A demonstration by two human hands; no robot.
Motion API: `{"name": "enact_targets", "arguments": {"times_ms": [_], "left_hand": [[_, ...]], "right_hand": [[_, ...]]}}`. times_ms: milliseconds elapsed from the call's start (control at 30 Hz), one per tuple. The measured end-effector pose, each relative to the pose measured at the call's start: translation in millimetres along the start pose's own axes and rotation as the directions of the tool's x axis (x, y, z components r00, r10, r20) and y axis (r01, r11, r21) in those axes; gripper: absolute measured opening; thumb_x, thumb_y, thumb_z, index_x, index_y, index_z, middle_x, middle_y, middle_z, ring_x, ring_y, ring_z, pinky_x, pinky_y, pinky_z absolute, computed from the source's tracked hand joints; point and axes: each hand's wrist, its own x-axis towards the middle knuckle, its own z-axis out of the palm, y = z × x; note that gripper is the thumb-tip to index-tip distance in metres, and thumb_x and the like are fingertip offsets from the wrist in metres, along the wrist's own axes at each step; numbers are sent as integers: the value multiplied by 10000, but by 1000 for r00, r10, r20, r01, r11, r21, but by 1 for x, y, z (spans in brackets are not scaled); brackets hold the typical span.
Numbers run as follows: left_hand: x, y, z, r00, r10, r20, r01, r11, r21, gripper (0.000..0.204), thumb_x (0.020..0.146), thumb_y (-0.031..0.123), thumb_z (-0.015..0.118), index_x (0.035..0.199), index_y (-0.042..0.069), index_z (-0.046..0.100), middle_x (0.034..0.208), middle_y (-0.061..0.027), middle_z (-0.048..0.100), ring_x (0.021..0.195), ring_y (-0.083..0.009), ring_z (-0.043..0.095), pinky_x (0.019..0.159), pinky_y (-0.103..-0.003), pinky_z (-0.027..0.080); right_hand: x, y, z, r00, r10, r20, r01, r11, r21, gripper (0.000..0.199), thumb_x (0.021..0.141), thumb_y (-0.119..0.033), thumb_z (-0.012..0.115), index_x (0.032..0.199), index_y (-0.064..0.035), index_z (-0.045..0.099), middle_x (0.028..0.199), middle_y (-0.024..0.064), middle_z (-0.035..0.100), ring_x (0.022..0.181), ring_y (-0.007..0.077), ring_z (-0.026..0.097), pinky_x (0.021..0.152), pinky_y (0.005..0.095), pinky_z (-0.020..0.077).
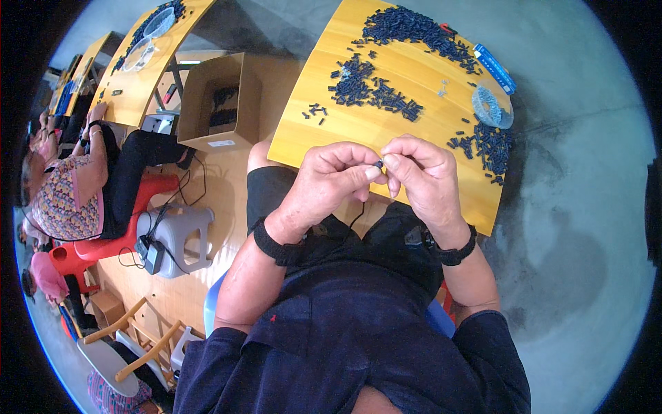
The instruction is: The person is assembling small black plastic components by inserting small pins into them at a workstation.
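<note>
Over the near edge of a yellow worktop (393,131) strewn with small dark pieces (376,90), both hands (376,172) meet fingertip to fingertip, left hand (331,176) and right hand (424,176) pinching one tiny dark piece (380,163) between them, equally near, its long axis too small to tell.

Board (386,131) on my lap: wood, yellow, smooth, slight sheen. Small part (380,163) pinched between my left hand (331,181) and right hand (422,176): dark, matt, looks plastic. Loose parts (414,27) heaped on board: same dark matt plastic. Dish (492,105): clear glossy plastic. Box (214,103): brown matt cardboard. Stool (181,238): grey smooth plastic. My shirt (358,331): navy cloth, soft, matt. Floor (586,228): grey, dull, concrete look.
</note>
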Motion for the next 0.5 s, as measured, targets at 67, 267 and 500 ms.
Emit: {"name": "enact_targets", "arguments": {"times_ms": [67, 267, 500], "left_hand": [[-1, 1, -1, 1000, -14, 10, 13, 1000, 15, 116, 882, 71, 593, 972, 1, 611, 847, -86, 669, 643, -97, 583, 583, -216, 484], [-1, 0, -2, 1000, -6, 11, 6, 1000, 14, 125, 878, 78, 600, 972, -4, 615, 832, -79, 668, 634, -92, 577, 583, -213, 482], [-2, 0, -2, 1000, -12, -10, 12, 1000, 0, 120, 874, 81, 608, 956, -6, 621, 826, -73, 666, 629, -83, 572, 579, -205, 477]], "right_hand": [[0, 1, 0, 1000, 17, 19, -18, 998, 57, 83, 888, -43, 564, 894, 16, 622, 697, 4, 581, 544, 32, 508, 478, 180, 427], [-1, 1, 2, 998, 60, 23, -62, 993, 98, 109, 904, -57, 540, 891, 22, 614, 681, -2, 568, 532, 30, 493, 476, 179, 418], [-2, 2, 3, 999, 51, 17, -52, 992, 116, 109, 907, -62, 540, 891, 16, 615, 675, -9, 566, 524, 22, 482, 474, 174, 412]]}}
